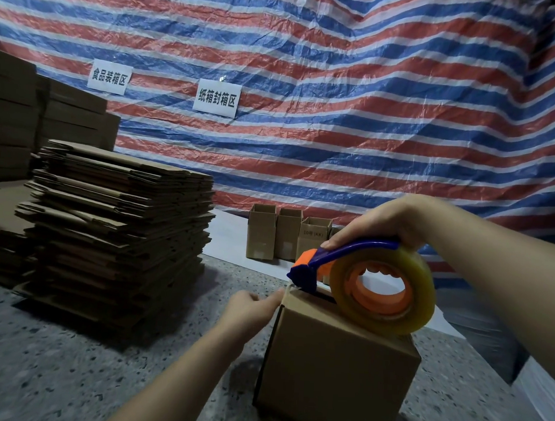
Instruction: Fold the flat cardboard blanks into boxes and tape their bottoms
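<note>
A folded box (336,359) stands near the front edge of the speckled surface (72,360), its closed flaps facing up so the seam can be taped, presumably the bottom. The right hand (377,224) curls around the blue handle of the tape dispenser (362,277), thumb stretched along the handle, and rests the clear roll on the box top; the orange-and-blue cutter end sits at the box's far left top corner, where a strip would begin or be cut off. The left hand (253,308) reaches to that same corner, its fingers extended and pressing the box's upper edge just beside the cutter, apparently to pin the tape end and steady the carton; whether it pinches the tape itself cannot be told.

The stack of flat blanks (119,235) lies toward the left edge, within reach for the next fold. Finished boxes (278,232) stand in a row along the far edge, against the striped tarp (337,117), out of the working area.
</note>
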Demonstrator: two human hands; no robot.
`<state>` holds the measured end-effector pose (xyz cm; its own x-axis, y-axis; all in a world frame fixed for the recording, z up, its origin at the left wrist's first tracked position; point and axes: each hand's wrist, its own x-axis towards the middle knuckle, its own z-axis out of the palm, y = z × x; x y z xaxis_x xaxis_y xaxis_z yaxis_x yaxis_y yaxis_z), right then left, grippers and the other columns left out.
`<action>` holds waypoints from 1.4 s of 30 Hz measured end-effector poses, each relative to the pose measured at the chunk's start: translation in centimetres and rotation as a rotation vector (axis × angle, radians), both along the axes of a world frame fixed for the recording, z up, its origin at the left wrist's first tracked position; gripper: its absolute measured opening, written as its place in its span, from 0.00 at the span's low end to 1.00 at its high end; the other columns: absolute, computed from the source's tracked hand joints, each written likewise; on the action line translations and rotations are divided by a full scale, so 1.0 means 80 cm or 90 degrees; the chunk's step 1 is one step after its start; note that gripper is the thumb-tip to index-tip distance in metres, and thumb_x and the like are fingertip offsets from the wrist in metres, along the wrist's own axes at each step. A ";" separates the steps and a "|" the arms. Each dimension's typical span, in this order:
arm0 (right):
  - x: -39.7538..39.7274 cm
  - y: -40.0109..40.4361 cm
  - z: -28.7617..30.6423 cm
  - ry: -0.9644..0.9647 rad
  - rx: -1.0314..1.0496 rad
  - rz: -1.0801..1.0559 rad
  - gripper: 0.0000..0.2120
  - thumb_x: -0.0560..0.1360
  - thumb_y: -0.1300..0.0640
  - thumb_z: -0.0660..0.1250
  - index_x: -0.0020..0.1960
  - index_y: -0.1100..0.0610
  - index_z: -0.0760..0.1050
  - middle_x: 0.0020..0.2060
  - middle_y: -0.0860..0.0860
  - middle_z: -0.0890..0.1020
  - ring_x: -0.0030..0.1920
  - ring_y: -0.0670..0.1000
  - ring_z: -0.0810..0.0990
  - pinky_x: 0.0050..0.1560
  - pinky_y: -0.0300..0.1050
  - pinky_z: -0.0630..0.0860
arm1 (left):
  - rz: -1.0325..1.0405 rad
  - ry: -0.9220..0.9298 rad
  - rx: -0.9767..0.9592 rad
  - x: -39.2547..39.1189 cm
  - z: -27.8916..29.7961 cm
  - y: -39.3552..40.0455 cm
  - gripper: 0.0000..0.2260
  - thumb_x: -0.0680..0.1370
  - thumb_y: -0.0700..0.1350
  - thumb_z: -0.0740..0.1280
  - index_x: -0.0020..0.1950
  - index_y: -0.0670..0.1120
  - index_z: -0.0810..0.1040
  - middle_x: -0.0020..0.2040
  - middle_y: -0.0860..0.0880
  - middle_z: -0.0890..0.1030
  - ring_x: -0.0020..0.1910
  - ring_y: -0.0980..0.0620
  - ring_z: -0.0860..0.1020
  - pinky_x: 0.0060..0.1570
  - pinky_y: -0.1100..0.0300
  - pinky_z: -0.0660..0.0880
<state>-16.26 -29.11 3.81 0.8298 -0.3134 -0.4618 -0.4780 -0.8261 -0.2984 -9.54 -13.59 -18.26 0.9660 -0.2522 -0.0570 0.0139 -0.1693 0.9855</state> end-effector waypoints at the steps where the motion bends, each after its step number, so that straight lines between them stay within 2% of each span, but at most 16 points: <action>1: 0.000 0.000 0.000 0.003 0.000 -0.001 0.33 0.64 0.36 0.76 0.60 0.57 0.80 0.44 0.55 0.86 0.38 0.51 0.85 0.37 0.44 0.81 | 0.013 -0.036 0.028 0.001 0.004 0.002 0.21 0.75 0.64 0.67 0.37 0.48 0.70 0.31 0.52 0.70 0.30 0.55 0.70 0.32 0.62 0.66; 3: 0.001 -0.001 0.000 0.006 0.001 -0.002 0.34 0.64 0.36 0.76 0.60 0.57 0.80 0.45 0.55 0.86 0.39 0.52 0.85 0.38 0.44 0.81 | -0.003 -0.074 0.104 0.003 0.009 0.008 0.22 0.75 0.66 0.66 0.46 0.46 0.77 0.39 0.49 0.78 0.39 0.55 0.77 0.38 0.61 0.71; 4: 0.001 -0.002 0.000 0.007 0.002 -0.002 0.34 0.64 0.36 0.76 0.61 0.57 0.80 0.45 0.55 0.86 0.39 0.52 0.85 0.38 0.44 0.81 | -0.024 -0.070 0.129 0.006 0.008 0.011 0.29 0.74 0.67 0.66 0.60 0.44 0.77 0.54 0.45 0.81 0.52 0.52 0.79 0.47 0.58 0.75; 5: 0.002 -0.002 0.000 0.007 0.003 -0.003 0.33 0.64 0.36 0.76 0.61 0.57 0.80 0.45 0.55 0.86 0.39 0.52 0.85 0.38 0.44 0.81 | -0.040 -0.062 0.139 0.007 0.007 0.015 0.36 0.74 0.67 0.66 0.72 0.43 0.70 0.66 0.43 0.76 0.63 0.48 0.76 0.57 0.54 0.75; 7: 0.002 -0.002 -0.001 0.008 0.006 -0.003 0.32 0.65 0.37 0.76 0.61 0.57 0.79 0.46 0.55 0.87 0.39 0.52 0.85 0.39 0.44 0.81 | -0.059 -0.098 0.104 0.008 0.007 0.023 0.36 0.77 0.63 0.67 0.78 0.46 0.62 0.74 0.44 0.69 0.68 0.48 0.72 0.64 0.52 0.74; 11: 0.001 -0.002 -0.001 0.005 0.014 0.001 0.32 0.66 0.37 0.76 0.61 0.57 0.79 0.44 0.55 0.86 0.37 0.51 0.85 0.37 0.43 0.81 | -0.158 -0.185 -0.069 -0.006 0.022 0.030 0.20 0.84 0.54 0.58 0.76 0.56 0.65 0.74 0.56 0.69 0.63 0.63 0.68 0.57 0.65 0.66; 14: 0.000 -0.001 -0.001 0.001 0.021 0.000 0.32 0.66 0.37 0.76 0.61 0.57 0.79 0.44 0.55 0.86 0.37 0.51 0.85 0.36 0.43 0.81 | -0.236 -0.238 -0.076 -0.031 0.024 0.024 0.15 0.85 0.50 0.56 0.64 0.70 0.68 0.60 0.74 0.71 0.54 0.79 0.70 0.47 0.80 0.66; 15: -0.001 -0.001 -0.001 -0.002 0.018 0.000 0.32 0.66 0.37 0.76 0.61 0.57 0.79 0.43 0.55 0.87 0.37 0.51 0.85 0.36 0.43 0.81 | -0.255 -0.253 -0.068 -0.040 0.023 0.023 0.14 0.84 0.50 0.56 0.59 0.73 0.67 0.56 0.76 0.72 0.52 0.81 0.70 0.44 0.81 0.67; 17: -0.002 0.000 -0.002 -0.005 0.010 0.003 0.30 0.67 0.36 0.75 0.59 0.56 0.79 0.42 0.54 0.87 0.36 0.50 0.85 0.35 0.43 0.81 | -0.266 -0.298 -0.041 -0.050 0.019 0.022 0.12 0.82 0.56 0.60 0.58 0.75 0.65 0.56 0.78 0.70 0.56 0.82 0.67 0.49 0.79 0.65; 20: -0.002 0.002 -0.002 -0.013 0.001 0.009 0.27 0.69 0.36 0.74 0.58 0.55 0.79 0.39 0.53 0.86 0.34 0.50 0.85 0.34 0.42 0.80 | -0.237 -0.417 0.065 -0.050 0.017 0.023 0.15 0.75 0.69 0.60 0.60 0.79 0.62 0.64 0.77 0.67 0.64 0.78 0.63 0.62 0.71 0.62; 22: -0.001 0.004 -0.002 -0.019 -0.006 0.014 0.26 0.69 0.36 0.74 0.57 0.54 0.78 0.39 0.53 0.87 0.34 0.50 0.85 0.35 0.42 0.81 | -0.205 -0.505 0.166 -0.046 0.017 0.025 0.25 0.71 0.75 0.53 0.67 0.74 0.62 0.70 0.69 0.67 0.66 0.72 0.63 0.67 0.64 0.63; 24: 0.001 0.006 -0.002 -0.017 -0.010 0.024 0.27 0.68 0.37 0.75 0.57 0.54 0.78 0.39 0.53 0.87 0.35 0.50 0.85 0.36 0.43 0.81 | -0.167 -0.570 0.254 -0.042 0.016 0.027 0.35 0.70 0.77 0.46 0.74 0.66 0.62 0.73 0.64 0.68 0.66 0.70 0.63 0.66 0.64 0.61; 27: 0.003 0.007 0.001 0.002 -0.022 0.028 0.31 0.62 0.36 0.76 0.58 0.54 0.79 0.43 0.54 0.87 0.38 0.51 0.85 0.41 0.45 0.82 | -0.132 -0.642 0.331 -0.038 0.018 0.030 0.36 0.72 0.76 0.43 0.74 0.61 0.66 0.73 0.61 0.69 0.68 0.67 0.61 0.65 0.65 0.57; 32: 0.000 -0.002 0.003 0.008 -0.015 0.015 0.35 0.59 0.36 0.78 0.59 0.56 0.80 0.44 0.55 0.87 0.39 0.52 0.85 0.40 0.45 0.81 | -0.117 -0.668 0.404 -0.036 0.021 0.032 0.42 0.71 0.77 0.36 0.77 0.59 0.63 0.77 0.59 0.64 0.74 0.63 0.57 0.69 0.62 0.51; 38: -0.030 -0.040 0.012 0.024 0.010 -0.012 0.32 0.63 0.37 0.77 0.59 0.56 0.80 0.44 0.55 0.86 0.38 0.51 0.85 0.38 0.44 0.82 | -0.125 -0.657 0.435 -0.031 0.021 0.031 0.39 0.72 0.76 0.41 0.78 0.59 0.60 0.78 0.61 0.61 0.76 0.63 0.54 0.70 0.64 0.46; 42: -0.056 -0.073 0.008 -0.010 0.006 -0.051 0.35 0.60 0.35 0.78 0.58 0.57 0.81 0.46 0.56 0.86 0.39 0.51 0.84 0.40 0.45 0.81 | -0.135 -0.640 0.427 -0.030 0.019 0.032 0.39 0.72 0.77 0.42 0.78 0.60 0.60 0.78 0.62 0.60 0.76 0.64 0.55 0.69 0.64 0.46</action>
<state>-20.71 -34.95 4.46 0.8089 -0.3750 -0.4528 -0.5384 -0.7819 -0.3142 -11.93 -10.99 -16.72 0.5981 -0.6176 0.5108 -0.7919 -0.5536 0.2578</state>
